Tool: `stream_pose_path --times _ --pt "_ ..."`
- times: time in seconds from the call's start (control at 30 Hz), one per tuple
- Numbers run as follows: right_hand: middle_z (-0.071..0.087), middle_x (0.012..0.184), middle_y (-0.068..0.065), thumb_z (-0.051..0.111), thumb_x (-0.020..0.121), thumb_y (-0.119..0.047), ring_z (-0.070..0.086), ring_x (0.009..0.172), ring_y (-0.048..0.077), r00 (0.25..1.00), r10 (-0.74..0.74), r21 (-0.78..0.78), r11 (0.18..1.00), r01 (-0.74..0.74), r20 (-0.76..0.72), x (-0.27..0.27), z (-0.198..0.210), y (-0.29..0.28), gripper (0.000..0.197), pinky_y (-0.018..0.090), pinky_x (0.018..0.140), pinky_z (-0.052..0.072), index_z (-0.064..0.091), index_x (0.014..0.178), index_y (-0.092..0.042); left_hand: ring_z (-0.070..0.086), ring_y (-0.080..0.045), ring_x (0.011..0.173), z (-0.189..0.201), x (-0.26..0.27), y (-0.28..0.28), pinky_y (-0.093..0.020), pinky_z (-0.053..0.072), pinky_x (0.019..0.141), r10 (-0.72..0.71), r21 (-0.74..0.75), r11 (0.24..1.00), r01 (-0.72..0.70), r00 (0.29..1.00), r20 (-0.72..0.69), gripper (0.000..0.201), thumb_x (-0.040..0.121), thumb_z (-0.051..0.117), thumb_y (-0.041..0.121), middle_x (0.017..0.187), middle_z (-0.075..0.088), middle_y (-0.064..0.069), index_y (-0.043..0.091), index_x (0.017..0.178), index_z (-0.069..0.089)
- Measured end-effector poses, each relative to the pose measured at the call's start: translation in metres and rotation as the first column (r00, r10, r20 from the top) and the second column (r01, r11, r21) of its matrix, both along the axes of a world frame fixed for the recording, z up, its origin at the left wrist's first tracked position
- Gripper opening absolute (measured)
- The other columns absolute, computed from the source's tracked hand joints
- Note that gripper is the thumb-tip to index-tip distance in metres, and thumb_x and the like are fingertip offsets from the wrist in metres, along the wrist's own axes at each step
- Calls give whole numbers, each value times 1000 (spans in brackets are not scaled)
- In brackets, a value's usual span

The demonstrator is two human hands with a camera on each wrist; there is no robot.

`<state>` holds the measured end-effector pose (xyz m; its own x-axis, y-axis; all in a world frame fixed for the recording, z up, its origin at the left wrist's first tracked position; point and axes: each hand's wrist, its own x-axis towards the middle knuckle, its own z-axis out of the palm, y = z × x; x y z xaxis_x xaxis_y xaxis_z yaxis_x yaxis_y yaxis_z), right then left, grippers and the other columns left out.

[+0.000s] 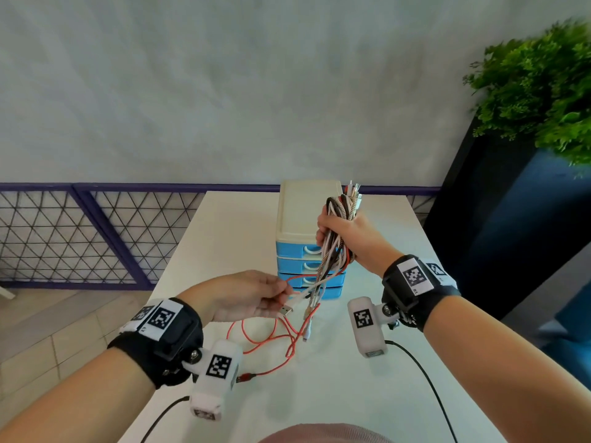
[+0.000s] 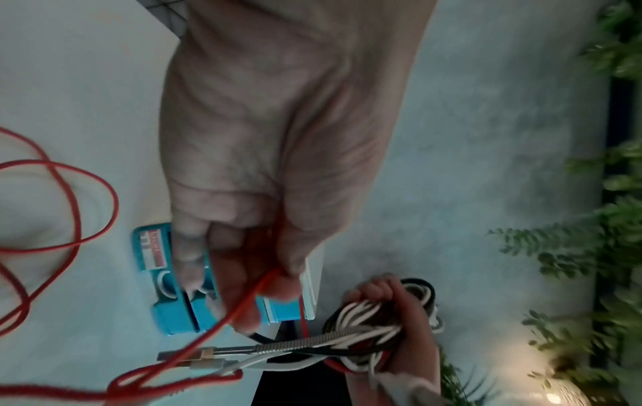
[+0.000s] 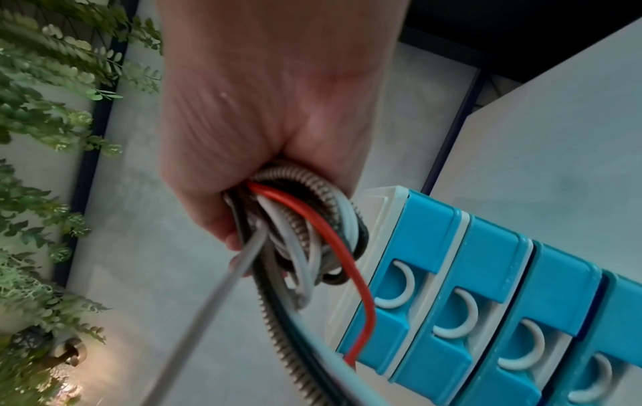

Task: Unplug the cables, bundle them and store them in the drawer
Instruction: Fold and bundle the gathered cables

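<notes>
My right hand (image 1: 335, 233) is raised in front of the drawer unit (image 1: 303, 219) and grips a looped bundle of cables (image 1: 343, 206), white, black, red and braided; the fist (image 3: 278, 153) wraps the bundle (image 3: 305, 230). Loose ends with USB plugs (image 1: 287, 310) hang down from it. My left hand (image 1: 283, 290) is lower left and pinches the red cable (image 2: 248, 296) between thumb and fingers (image 2: 292, 263). The rest of the red cable (image 1: 271, 342) lies in loose loops on the white table (image 1: 335, 394). All blue drawers (image 3: 486, 307) look closed.
The drawer unit stands mid-table, near the far edge. A green plant (image 1: 543, 84) in a dark planter (image 1: 511, 235) stands at the right. A purple mesh railing (image 1: 96, 235) runs behind the table's left side. Black camera leads (image 1: 419, 366) trail over the near table edge.
</notes>
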<state>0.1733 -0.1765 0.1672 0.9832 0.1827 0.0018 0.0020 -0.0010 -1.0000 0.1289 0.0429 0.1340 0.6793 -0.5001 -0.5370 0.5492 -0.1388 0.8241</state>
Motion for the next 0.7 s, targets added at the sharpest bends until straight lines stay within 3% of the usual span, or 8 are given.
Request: stream_pose_path --times 0.07,0.17,0.27,0.4,0.47,0.6,0.7 --pt "71 74 8 59 90 -8 70 74 23 1000 -11 -78 997 12 6 0 -1 0 9 34 70 56 62 83 -4 62 -12 64 4 3 -4 -21 55 68 121 3 992 -123 985 123 22 101 40 16 72 58 -1 9 89 57" --pt "74 99 10 62 92 -16 72 93 19 998 57 -159 986 -54 13 0 -6 4 15 36 82 58 65 94 -2 59 -13 55 18 5 -19 -23 57 62 274 -17 960 -281 916 292 24 100 43 19 66 56 0 9 89 62" --pt "72 95 15 64 91 -24 70 85 21 994 109 -270 958 -100 19 -4 -8 11 21 40 83 57 67 98 -5 54 -9 52 33 5 -34 -23 55 56 348 -85 936 -341 866 358 24 97 50 26 66 55 2 10 85 63" --pt "67 80 11 62 89 -15 68 76 21 987 159 -239 958 -158 -13 -9 -5 17 6 37 75 59 65 83 -15 50 -9 55 45 7 -46 -21 52 52 422 -263 892 -368 885 194 27 98 47 29 68 56 3 7 99 63" --pt "67 75 8 61 89 -11 68 73 21 991 128 -212 969 -131 -29 -8 -4 16 6 33 69 57 63 84 -13 55 -9 58 46 9 -44 -23 53 58 390 -340 877 -339 916 93 30 100 41 30 69 58 4 10 102 62" --pt "65 68 6 62 89 -17 65 60 15 999 -30 -241 970 20 -39 2 -9 6 8 29 60 54 59 92 -9 60 -9 64 43 7 -30 -27 47 72 253 -256 942 -219 961 109 29 102 34 25 71 60 7 16 97 62" --pt "64 68 5 65 88 -23 65 59 15 998 -43 -261 965 29 -48 2 -15 4 13 30 62 55 59 89 -11 61 -9 68 41 7 -26 -26 48 74 249 -277 939 -204 959 138 28 101 36 14 76 62 6 14 108 63"
